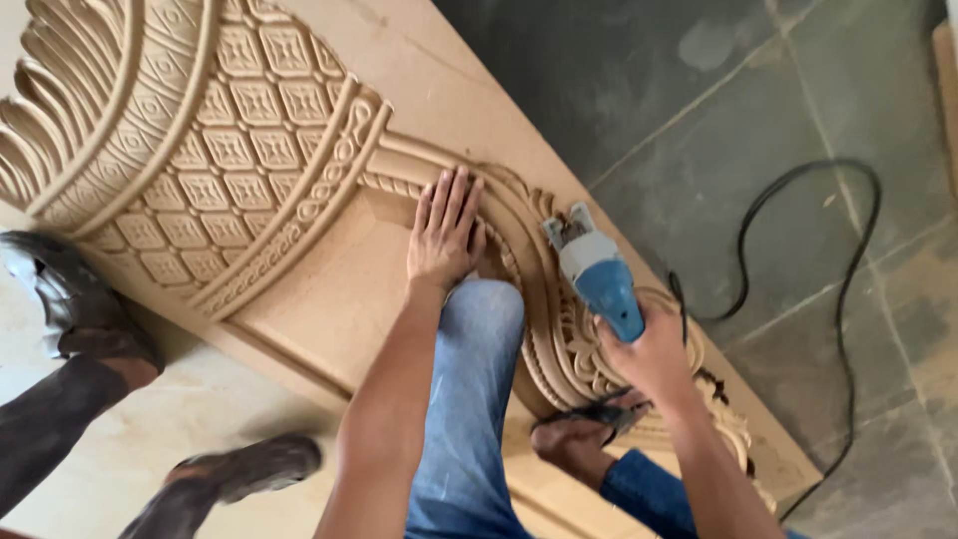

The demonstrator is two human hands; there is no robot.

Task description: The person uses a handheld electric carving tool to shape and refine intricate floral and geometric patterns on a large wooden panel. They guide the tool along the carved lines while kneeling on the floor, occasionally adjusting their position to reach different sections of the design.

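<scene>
A large carved wooden panel (299, 130) lies flat on the floor, with lattice and rope patterns cut into it. My left hand (445, 235) rests flat on the panel, fingers together, beside the carved curved border. My right hand (654, 354) grips a blue and grey hand-held power tool (597, 271), whose head touches the curved border of the carving. My knee in blue jeans (479, 329) and my foot in a sandal (589, 424) are on the panel.
A black power cord (848, 289) loops over the grey stone floor (699, 130) to the right. Another person's feet in dusty sandals (70, 299) stand at the left, one on the panel's edge and one on pale boards (150, 439).
</scene>
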